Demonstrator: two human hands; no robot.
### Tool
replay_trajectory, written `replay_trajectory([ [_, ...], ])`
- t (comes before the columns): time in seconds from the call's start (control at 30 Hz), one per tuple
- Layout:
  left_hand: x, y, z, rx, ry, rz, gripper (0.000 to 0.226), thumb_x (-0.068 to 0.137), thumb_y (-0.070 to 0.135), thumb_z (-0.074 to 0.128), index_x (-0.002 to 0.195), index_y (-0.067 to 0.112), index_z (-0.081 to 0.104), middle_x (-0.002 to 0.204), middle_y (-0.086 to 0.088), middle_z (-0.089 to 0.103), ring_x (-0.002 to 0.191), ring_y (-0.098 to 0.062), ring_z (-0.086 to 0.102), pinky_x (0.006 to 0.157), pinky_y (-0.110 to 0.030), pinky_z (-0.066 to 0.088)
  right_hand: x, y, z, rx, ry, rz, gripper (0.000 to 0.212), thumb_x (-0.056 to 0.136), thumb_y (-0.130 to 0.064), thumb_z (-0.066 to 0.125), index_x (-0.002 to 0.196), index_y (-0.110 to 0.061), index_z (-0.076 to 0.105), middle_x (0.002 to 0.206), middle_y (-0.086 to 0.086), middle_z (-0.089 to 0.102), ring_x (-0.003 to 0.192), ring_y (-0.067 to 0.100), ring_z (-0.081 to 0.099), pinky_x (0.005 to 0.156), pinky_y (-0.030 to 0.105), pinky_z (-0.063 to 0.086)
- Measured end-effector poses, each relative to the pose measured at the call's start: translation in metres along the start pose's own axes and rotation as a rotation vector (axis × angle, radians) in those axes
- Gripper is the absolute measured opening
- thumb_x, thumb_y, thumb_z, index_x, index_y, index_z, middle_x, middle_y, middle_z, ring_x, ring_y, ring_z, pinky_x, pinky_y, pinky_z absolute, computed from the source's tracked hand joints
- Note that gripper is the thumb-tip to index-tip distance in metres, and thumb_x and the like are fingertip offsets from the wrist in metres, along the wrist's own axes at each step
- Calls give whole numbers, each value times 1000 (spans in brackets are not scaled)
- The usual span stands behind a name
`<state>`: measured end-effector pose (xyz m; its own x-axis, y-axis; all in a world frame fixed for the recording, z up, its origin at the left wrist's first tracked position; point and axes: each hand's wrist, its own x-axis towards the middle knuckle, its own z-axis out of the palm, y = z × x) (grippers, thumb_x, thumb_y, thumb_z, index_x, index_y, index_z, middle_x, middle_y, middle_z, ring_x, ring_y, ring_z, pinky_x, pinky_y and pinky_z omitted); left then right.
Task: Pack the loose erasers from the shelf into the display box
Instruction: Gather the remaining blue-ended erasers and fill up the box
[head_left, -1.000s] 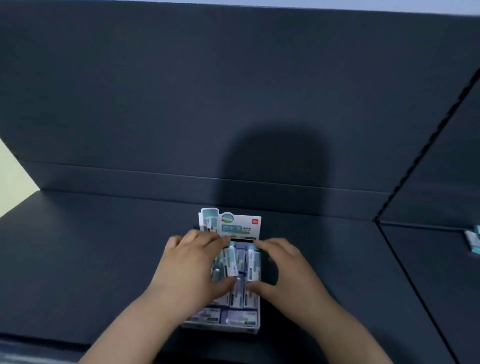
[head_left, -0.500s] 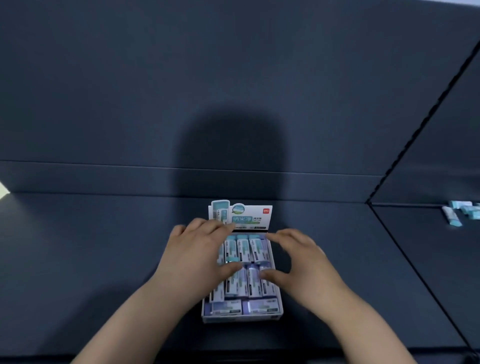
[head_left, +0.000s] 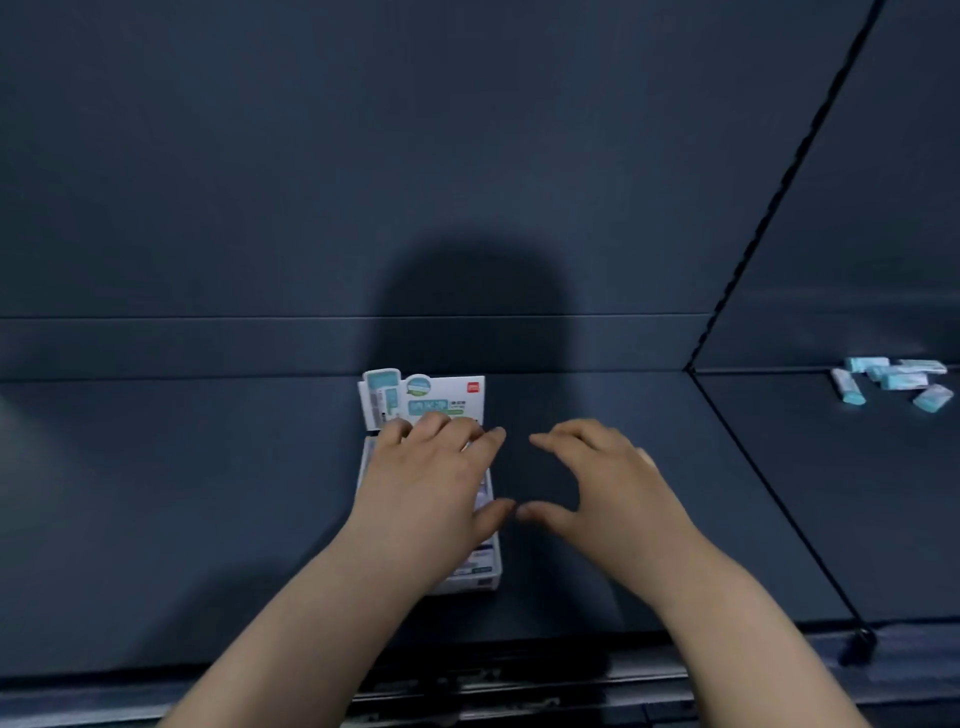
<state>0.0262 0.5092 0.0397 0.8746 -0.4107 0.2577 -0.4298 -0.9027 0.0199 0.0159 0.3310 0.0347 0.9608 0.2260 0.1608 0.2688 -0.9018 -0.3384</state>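
Observation:
The white display box with its upright printed header card stands on the dark shelf near the middle. My left hand lies flat over the box with fingers spread, covering the erasers inside. My right hand hovers just right of the box, fingers relaxed and holding nothing, its thumb close to my left thumb. Several loose light-blue erasers lie in a small heap on the neighbouring shelf section at the far right.
The dark shelf board runs left to right, backed by a dark panel. A black seam divides it from the right section. The shelf's front edge runs just below my forearms.
My right hand has come off the box and moved to the right of it. My left hand now covers the box top. The view has shifted, bringing more loose erasers into sight.

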Motion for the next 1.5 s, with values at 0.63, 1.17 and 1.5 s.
replay_trajectory([
  [0.63,110,274,52,-45,17,-13,70,86,61,34,146,33,12,140,14,35,128,-12,30,99,-32,23,-97,284,-101,79,-45,85,69,72,-57,64,134,-35,40,129,-16,38,123,5,33,105,27,30],
  [1.17,157,322,75,-182,-79,88,65,86,56,42,144,33,24,134,14,42,123,-12,38,100,-32,28,-141,359,-112,120,17,382,65,68,-46,73,128,-32,50,122,-13,44,118,10,43,103,30,36],
  [1.5,186,378,82,-85,-129,-33,60,79,45,63,133,26,48,119,8,59,109,-18,56,88,-36,41,-94,444,-126,261,59,386,55,78,-37,68,127,-19,49,129,-8,38,117,14,47,103,29,37],
])
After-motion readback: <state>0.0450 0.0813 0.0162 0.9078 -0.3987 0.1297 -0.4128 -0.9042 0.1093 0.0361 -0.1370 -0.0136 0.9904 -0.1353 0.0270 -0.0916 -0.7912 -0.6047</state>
